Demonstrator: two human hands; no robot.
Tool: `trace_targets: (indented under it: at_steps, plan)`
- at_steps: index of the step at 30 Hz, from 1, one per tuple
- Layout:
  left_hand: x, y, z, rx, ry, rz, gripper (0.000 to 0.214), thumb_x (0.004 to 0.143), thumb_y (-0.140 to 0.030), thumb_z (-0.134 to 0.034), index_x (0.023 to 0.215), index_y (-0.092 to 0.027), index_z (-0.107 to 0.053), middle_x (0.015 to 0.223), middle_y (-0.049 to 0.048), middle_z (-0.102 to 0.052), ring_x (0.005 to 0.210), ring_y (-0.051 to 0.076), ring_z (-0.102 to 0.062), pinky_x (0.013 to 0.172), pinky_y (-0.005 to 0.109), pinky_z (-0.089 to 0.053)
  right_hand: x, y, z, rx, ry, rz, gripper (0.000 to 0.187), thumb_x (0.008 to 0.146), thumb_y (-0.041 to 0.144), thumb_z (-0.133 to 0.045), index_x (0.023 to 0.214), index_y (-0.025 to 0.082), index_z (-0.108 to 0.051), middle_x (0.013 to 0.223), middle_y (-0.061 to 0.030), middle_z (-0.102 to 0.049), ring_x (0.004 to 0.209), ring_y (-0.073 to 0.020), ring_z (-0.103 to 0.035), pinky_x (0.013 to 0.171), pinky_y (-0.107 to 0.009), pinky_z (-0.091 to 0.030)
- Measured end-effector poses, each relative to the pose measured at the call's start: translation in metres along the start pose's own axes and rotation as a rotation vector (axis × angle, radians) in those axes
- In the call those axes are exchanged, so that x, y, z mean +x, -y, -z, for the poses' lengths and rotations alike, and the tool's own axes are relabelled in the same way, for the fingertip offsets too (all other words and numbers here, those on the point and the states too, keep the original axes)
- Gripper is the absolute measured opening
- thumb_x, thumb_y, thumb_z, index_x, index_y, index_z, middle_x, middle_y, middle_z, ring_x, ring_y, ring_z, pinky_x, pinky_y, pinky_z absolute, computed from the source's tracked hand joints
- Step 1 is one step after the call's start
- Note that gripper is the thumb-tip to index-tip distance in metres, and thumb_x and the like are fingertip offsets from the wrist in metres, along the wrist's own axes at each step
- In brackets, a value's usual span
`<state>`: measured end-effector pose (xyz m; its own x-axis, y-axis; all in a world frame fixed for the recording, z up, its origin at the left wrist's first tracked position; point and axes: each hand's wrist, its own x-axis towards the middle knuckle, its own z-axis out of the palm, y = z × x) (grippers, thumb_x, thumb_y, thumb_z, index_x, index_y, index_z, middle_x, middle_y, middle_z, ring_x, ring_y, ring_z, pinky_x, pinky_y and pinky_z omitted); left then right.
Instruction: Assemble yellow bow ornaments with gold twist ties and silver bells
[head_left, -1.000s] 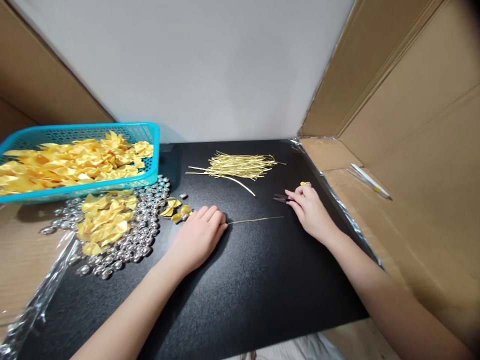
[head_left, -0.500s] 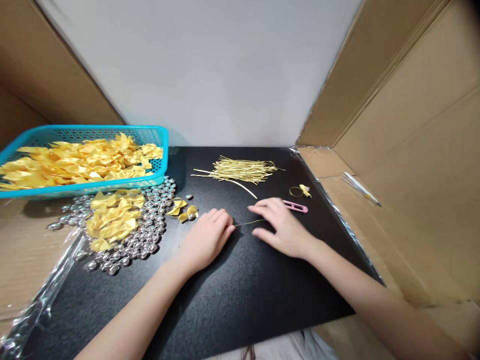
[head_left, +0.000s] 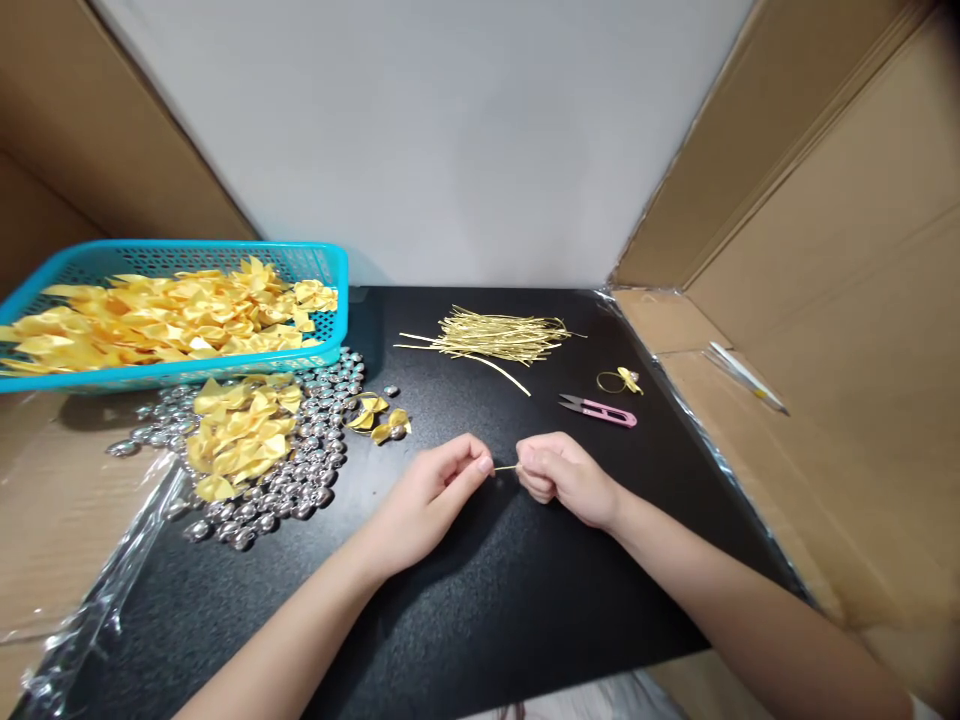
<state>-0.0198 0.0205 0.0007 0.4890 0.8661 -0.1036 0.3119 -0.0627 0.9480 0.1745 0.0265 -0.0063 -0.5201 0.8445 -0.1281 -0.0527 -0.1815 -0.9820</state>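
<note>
A thin gold cord (head_left: 505, 468) runs between my two hands over the black tabletop (head_left: 480, 600). My left hand (head_left: 439, 490) pinches one end between thumb and fingertips. On the other side my right hand (head_left: 561, 474) is closed in a fist round the cord; the part inside it is hidden. Just beyond the right hand lie pink thread snips (head_left: 609, 411). Further back rests a bundle of gold cords (head_left: 506, 335). To the left of my left hand are a yellow ribbon bow (head_left: 391, 427) with a silver bell and another yellow ribbon piece (head_left: 367, 410).
A turquoise basket (head_left: 341, 300) of yellow ribbon pieces stands at the back left. Before it lie silver bells (head_left: 300, 500) around a pile of ribbon pieces (head_left: 244, 435). A gold loop with a bow (head_left: 628, 380) and a white pen-like tool (head_left: 746, 377) are at the right, by cardboard walls.
My right hand has closed on the cord, where it was spread before. My left hand has turned to a fingertip pinch, and the hands are closer together. The view has shifted slightly.
</note>
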Motion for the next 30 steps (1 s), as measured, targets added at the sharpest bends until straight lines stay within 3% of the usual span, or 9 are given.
trace_targets:
  at_steps: [8,13,20,27,30]
  plan:
    - [0.0,0.001,0.005,-0.176,-0.109,0.041,0.036,0.09,-0.048,-0.052,0.07,-0.018,-0.053,0.056,-0.0074,-0.033,0.052,0.01,-0.027,0.049,0.023,-0.022,-0.006,0.009,0.007,0.282,0.024,-0.045,0.04,0.078,0.035,-0.056,0.052,0.024,-0.029,0.042,0.012,-0.022,0.039,-0.0049,-0.014,0.04,-0.022,-0.013]
    - [0.0,0.009,0.006,-0.458,-0.167,0.05,0.04,0.087,-0.052,-0.058,0.066,-0.019,-0.049,0.053,-0.0091,-0.025,0.049,0.009,-0.018,0.046,0.023,-0.017,-0.008,0.009,0.008,0.342,0.034,-0.029,0.04,0.077,0.031,-0.06,0.051,0.023,-0.031,0.042,0.0117,-0.024,0.038,-0.0045,-0.016,0.04,-0.022,-0.013]
    - [0.002,0.005,0.008,-0.745,-0.223,-0.004,0.043,0.083,-0.047,-0.067,0.061,-0.019,-0.041,0.053,-0.0099,-0.019,0.048,0.008,-0.014,0.044,0.021,-0.017,-0.009,0.01,0.011,0.407,0.044,-0.014,0.041,0.078,0.032,-0.061,0.051,0.022,-0.031,0.043,0.0115,-0.023,0.039,-0.0049,-0.016,0.04,-0.022,-0.014]
    - [0.003,-0.002,0.009,-0.861,-0.23,0.013,0.044,0.081,-0.046,-0.069,0.061,-0.02,-0.04,0.052,-0.011,-0.015,0.045,0.007,-0.01,0.042,0.019,-0.019,-0.01,0.01,0.014,0.442,0.053,-0.016,0.043,0.079,0.034,-0.061,0.053,0.022,-0.03,0.044,0.0117,-0.022,0.039,-0.0054,-0.014,0.04,-0.022,-0.014]
    - [0.003,-0.006,0.013,-0.892,-0.289,0.04,0.042,0.081,-0.046,-0.067,0.063,-0.021,-0.038,0.052,-0.0109,-0.013,0.044,0.008,-0.009,0.041,0.018,-0.021,-0.01,0.01,0.016,0.445,0.052,-0.013,0.043,0.079,0.034,-0.061,0.053,0.023,-0.029,0.044,0.0117,-0.021,0.038,-0.0053,-0.013,0.04,-0.022,-0.013]
